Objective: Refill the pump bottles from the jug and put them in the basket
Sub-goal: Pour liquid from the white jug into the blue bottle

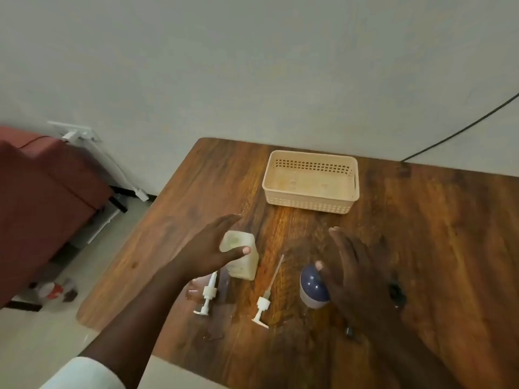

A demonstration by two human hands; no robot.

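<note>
Left hand (212,248) raised, palm turned inward, fingers straight and together, thumb stretched out to the side, holding nothing, bare forearm running back to a white sleeve (84,373), right hand (356,272) raised opposite, fingers straight, thumb apart, likewise empty

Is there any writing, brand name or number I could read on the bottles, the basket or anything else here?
None: no text can be read anywhere in this view.
Square pale bottle: no label showing.
Round blue-topped bottle: plain, partly hidden behind the right hand.
Basket: only a perforated pattern, no print.
Two pump heads: unmarked.
Items on the floor: red and white patches, too blurred to read.
</note>
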